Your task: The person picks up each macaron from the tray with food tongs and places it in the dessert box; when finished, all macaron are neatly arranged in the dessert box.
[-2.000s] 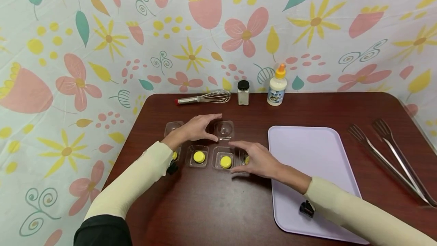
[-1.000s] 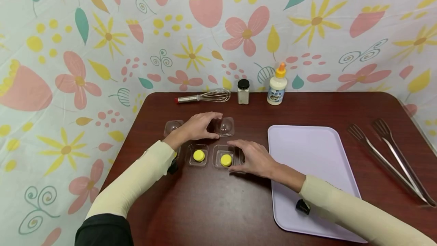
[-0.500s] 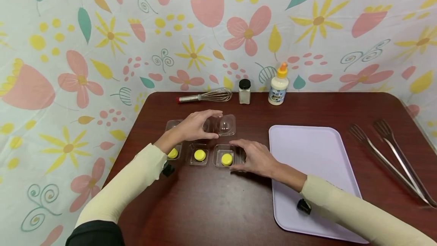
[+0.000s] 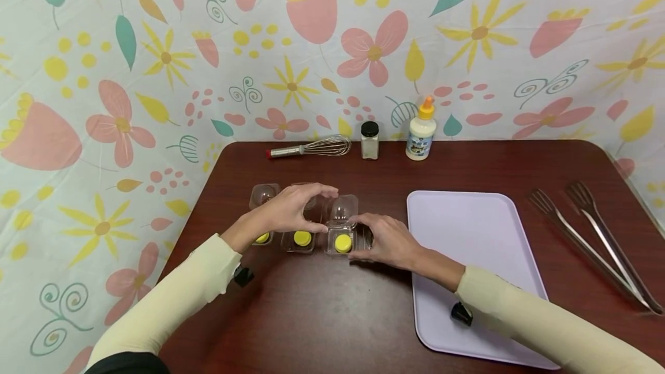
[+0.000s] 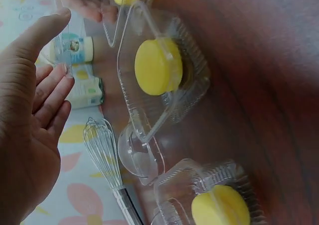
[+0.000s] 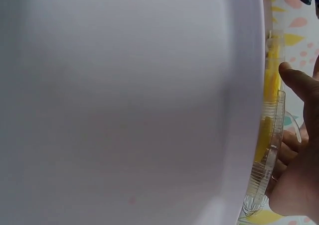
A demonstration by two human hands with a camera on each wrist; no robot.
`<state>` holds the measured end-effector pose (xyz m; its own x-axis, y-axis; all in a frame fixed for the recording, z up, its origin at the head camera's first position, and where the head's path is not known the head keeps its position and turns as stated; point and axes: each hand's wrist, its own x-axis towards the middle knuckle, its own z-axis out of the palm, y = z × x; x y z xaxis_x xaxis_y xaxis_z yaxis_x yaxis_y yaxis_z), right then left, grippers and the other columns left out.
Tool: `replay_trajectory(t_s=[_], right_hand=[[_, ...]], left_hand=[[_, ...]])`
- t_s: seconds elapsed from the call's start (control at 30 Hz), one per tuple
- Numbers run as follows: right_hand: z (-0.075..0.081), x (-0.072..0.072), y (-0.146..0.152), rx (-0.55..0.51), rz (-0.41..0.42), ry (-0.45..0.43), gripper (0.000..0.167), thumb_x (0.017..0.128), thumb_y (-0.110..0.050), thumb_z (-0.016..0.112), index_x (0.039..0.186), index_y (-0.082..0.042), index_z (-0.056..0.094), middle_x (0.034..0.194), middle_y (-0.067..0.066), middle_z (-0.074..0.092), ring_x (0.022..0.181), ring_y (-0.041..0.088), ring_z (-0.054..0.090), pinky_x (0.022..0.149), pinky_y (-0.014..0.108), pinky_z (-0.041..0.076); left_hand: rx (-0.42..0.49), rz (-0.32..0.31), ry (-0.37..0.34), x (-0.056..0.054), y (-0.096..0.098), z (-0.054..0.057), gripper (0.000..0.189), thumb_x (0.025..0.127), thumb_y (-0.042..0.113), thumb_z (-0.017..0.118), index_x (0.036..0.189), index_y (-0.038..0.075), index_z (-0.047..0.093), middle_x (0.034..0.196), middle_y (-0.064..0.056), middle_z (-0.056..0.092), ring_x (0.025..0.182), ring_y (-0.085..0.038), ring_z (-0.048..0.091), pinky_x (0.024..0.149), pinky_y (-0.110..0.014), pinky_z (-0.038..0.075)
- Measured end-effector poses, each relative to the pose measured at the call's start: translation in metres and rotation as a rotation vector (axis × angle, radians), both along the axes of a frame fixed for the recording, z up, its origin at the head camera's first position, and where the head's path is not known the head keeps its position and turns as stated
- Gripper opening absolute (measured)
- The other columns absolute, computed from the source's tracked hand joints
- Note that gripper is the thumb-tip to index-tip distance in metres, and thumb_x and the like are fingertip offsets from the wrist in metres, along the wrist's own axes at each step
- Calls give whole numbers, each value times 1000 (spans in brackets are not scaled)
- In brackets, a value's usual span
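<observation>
My left hand [image 4: 293,206] pinches the raised lid [image 4: 344,210] of a clear plastic clamshell box between thumb and fingertips. Inside that box's base lies a yellow macaron [image 4: 343,243]. The right hand [image 4: 392,241] grips the base from the right, thumb at the near side and fingers at the far side. To the left stand more open clamshell boxes, one with a macaron [image 4: 302,238] and another with a macaron [image 4: 262,238] partly behind my left wrist. The left wrist view shows a neighbouring macaron [image 5: 158,66] close up in its box.
A pale lilac tray [image 4: 467,281] lies right of the boxes, under my right forearm. Two metal slotted spatulas [image 4: 602,247] rest farther right. Along the back edge are a whisk [image 4: 312,148], a black-capped jar [image 4: 370,142] and a glue bottle [image 4: 421,131].
My left hand has brought the lid nearer to me and lower, so it now stands tilted over the back of the base. The right hand has barely moved.
</observation>
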<state>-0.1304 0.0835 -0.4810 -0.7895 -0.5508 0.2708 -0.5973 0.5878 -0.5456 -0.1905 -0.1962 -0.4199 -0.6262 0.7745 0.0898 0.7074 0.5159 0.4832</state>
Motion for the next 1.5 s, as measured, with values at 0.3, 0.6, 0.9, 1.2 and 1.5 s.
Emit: replay_trajectory(t_s=[0.3,0.6,0.9,1.2,1.5], right_hand=[[1,1,-2,-11,-11,-31,73,71,-39,101,131,-8,72,125,9,76,106,27,75,79,46,62],[-1,1,0,2,-42,-43,79,73,-41,100,134,-4,69,128,11,74,111,30,74,85,48,62],[-1,2,0,-3,-54,-49,89,72,-43,100,143,-2,63,134,13,71,116,31,71,91,51,60],[0,3,-1,13,-46,-50,93,73,-43,99,146,-1,60,140,17,67,123,35,68,97,53,58],[0,2,-1,-4,-15,-52,89,77,-43,97,147,-2,61,140,16,68,124,34,68,97,53,58]], left_hand=[[0,-24,7,16,-4,-17,79,84,35,94,148,8,57,138,0,67,126,-15,63,107,-40,51],[-6,-17,49,26,-3,-26,78,82,33,95,146,8,58,136,-2,68,124,-16,64,107,-38,52],[-69,18,83,31,1,-25,78,83,38,94,147,11,58,137,-1,68,127,-16,63,107,-41,53],[-120,39,83,35,4,-26,78,83,42,93,147,13,58,139,-1,67,128,-18,63,103,-42,55],[-145,58,88,35,5,-29,80,83,44,93,148,14,59,140,1,66,128,-16,62,102,-41,56]])
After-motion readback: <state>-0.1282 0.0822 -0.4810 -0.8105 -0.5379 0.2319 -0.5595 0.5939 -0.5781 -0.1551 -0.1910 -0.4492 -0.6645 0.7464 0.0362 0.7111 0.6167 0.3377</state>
